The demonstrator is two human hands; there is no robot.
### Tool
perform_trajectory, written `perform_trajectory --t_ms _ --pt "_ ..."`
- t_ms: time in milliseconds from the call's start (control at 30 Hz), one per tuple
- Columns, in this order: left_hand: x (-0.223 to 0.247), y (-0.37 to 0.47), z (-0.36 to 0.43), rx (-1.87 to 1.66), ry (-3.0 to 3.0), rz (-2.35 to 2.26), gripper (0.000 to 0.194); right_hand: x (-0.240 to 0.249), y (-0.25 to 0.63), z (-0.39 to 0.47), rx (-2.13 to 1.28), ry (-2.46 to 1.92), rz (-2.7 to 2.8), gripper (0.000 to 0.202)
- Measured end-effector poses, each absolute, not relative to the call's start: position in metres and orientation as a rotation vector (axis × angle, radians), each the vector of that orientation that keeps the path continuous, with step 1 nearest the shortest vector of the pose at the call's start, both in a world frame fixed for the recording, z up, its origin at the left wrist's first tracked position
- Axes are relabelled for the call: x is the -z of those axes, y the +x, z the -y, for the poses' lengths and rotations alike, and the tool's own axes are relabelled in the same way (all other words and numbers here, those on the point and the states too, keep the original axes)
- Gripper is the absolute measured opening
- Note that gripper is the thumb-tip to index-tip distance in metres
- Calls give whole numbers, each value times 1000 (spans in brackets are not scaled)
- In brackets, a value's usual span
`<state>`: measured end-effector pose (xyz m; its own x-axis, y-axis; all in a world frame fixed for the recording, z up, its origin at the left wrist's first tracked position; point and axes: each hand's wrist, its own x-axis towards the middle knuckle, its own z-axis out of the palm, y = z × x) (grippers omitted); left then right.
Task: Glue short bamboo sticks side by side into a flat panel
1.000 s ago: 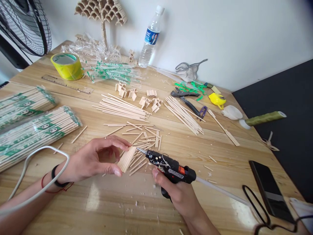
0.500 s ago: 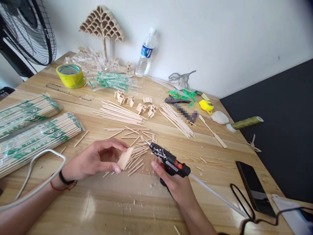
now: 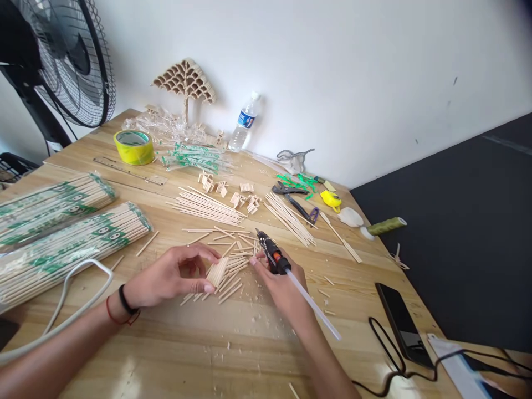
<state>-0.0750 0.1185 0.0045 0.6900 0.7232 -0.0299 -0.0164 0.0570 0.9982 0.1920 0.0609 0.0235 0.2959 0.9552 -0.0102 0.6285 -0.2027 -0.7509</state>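
Between the thumb and fingers of my left hand is a small panel of wooden sticks laid side by side, tilted above the pile. My right hand is wrapped round a black hot glue gun, its nozzle pointing away from me and a clear glue stick jutting out of its back. The right thumb and a fingertip come close together by the loose short sticks; whether they touch one, I cannot tell. Much of the gun's grip is hidden by the hand.
Long sticks and small stick assemblies lie farther back. Bagged sticks and a white cable are at left. Pliers, a bottle, yellow tape, a stick-built tree and a phone surround the work area.
My right hand has turned the glue gun so its nozzle points farther forward, and its fingers have moved toward the short sticks. The left hand still holds the panel. The camera view has shifted.
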Motion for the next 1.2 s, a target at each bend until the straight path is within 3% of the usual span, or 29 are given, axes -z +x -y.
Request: perform_trajectory --t_ms 300,1067,1200 --pt "-9 -75 -117 -611 1401 -560 46 -3 168 -76 -234 -1902 1619 43" --pt "-7 -76 -118 -558 1556 -521 40 -3 155 -87 -251 -1900 1613 25" --pt "-3 -74 -115 -614 1543 -580 41 -16 164 -76 -402 -1837 1550 30"
